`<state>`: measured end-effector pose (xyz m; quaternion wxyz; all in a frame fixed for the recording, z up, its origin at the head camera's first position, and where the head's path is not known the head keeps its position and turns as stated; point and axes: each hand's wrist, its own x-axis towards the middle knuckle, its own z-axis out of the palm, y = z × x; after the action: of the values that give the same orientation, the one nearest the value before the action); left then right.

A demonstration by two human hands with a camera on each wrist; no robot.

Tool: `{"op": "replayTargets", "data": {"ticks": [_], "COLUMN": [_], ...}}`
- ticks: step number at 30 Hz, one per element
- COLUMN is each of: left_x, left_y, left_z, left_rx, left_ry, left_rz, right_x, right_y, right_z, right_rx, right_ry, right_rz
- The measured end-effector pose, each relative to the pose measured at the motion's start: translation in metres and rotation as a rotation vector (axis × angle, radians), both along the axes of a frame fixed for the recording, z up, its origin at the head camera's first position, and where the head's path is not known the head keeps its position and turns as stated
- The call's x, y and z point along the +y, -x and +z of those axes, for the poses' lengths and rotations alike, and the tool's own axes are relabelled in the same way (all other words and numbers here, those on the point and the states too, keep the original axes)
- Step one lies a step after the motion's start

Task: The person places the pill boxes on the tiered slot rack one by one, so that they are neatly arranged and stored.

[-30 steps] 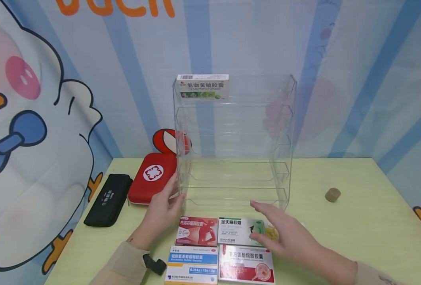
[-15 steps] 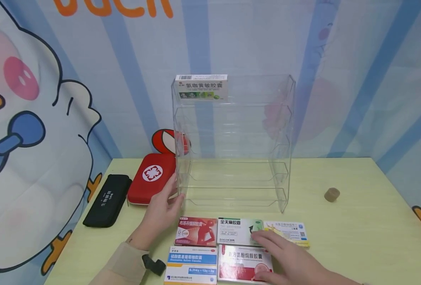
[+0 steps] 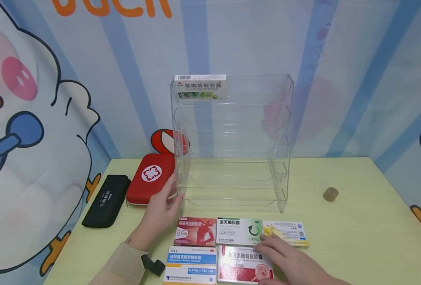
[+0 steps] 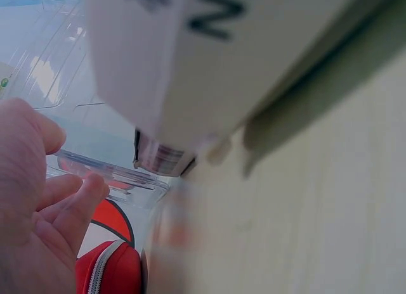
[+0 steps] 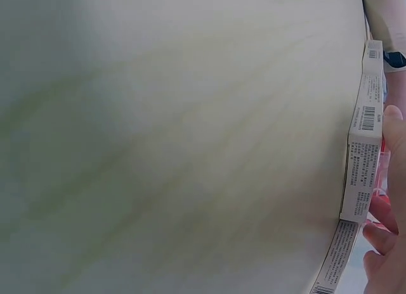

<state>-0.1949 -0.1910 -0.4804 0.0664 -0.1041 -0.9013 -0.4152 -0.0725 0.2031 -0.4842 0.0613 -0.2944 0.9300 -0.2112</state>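
A clear plastic display rack stands upright at mid-table, with a white capsule box at the left of its top tier. My left hand touches the rack's lower left side, thumb at the front edge; the left wrist view shows its fingers by the base. My right hand holds the right end of a red-and-white medicine box, fingers at its far edge and thumb at its near edge. Around it lie a green-and-white box, a red box, a blue-and-white box and a yellow-and-white box.
A red first-aid case and a black zip pouch lie left of the rack. Far to the right is a small brown cylinder. A printed cartoon backdrop hangs behind the table.
My right hand has come down from above the boxes, drawn back toward me and closed in on the red-and-white box. The yellow-and-white box is uncovered. My left hand stays at the rack.
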Motion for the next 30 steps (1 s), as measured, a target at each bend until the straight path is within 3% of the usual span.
{"op": "replayTargets", "data": {"ticks": [13,16,25,28,30], "left_x": [0.0,0.0,0.001,0.001,0.001], "left_y": [0.0,0.0,0.0,0.0,0.0], "left_z": [0.0,0.0,-0.001,-0.001,-0.002], "left_rx": [0.017,0.02,0.019,0.018,0.015], "left_ry": [-0.006,-0.002,-0.005,-0.001,-0.002], "left_rz": [-0.009,-0.007,-0.006,-0.003,-0.002], "right_x": [0.003,0.003,0.0,-0.001,-0.002], "right_y": [-0.004,-0.004,-0.005,-0.006,-0.006], "right_z": [-0.001,-0.002,-0.002,0.003,0.007], "right_rx": [-0.031,0.003,0.221,0.215,0.16], "right_ry": [0.011,0.033,0.094,0.095,0.103], "right_rz": [0.0,-0.003,0.018,0.023,0.021]}}
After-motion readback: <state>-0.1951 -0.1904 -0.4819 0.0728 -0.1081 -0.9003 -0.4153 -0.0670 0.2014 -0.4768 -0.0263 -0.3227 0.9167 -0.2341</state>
